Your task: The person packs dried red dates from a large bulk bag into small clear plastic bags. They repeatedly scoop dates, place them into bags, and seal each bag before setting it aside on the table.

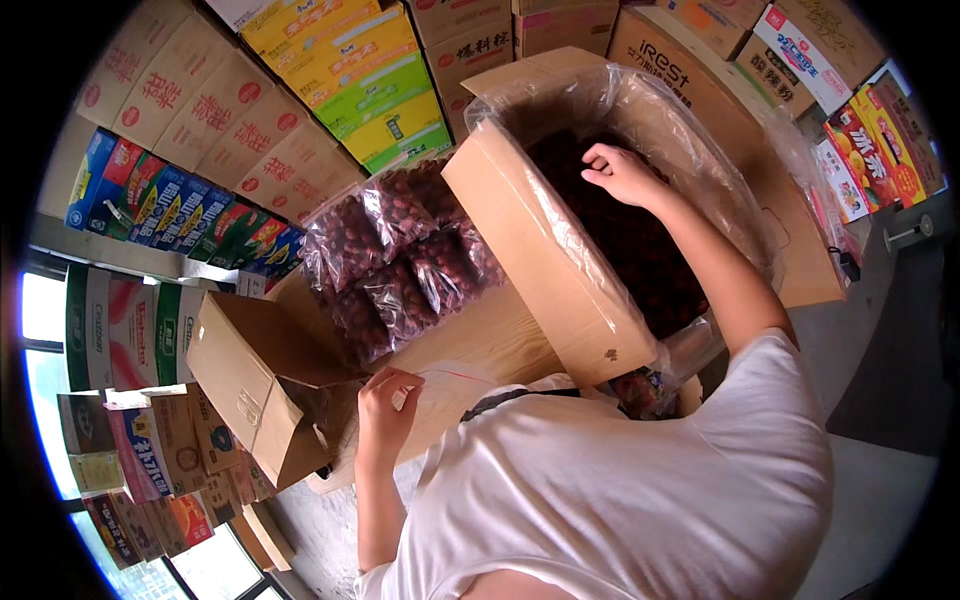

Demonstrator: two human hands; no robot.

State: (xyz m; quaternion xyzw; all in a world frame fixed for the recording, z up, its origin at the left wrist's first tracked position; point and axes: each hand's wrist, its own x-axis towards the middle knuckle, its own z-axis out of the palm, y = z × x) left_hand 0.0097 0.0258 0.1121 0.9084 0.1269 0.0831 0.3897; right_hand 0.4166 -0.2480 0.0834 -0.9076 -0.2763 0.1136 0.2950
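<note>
My left hand point(388, 397) pinches the edge of a clear plastic bag point(457, 377) with a thin red line, low over the wooden table point(517, 330). Over a large open cardboard carton point(540, 247) lined with clear plastic is my right hand point(619, 174), its fingers curled; whether it holds anything cannot be told. Dark red dried fruits point(637, 247), which look like jujubes, fill the carton's lower part. Left of the carton, several filled clear bags point(397, 262) of the same fruit lie side by side and partly stacked on the table.
An open, smaller cardboard box point(240, 375) stands at the table's left end. Printed cartons point(217, 112) and yellow and green boxes point(367, 75) are stacked beyond the table. More cartons point(165, 450) line the left by a window. A large carton point(660, 60) stands behind the fruit carton.
</note>
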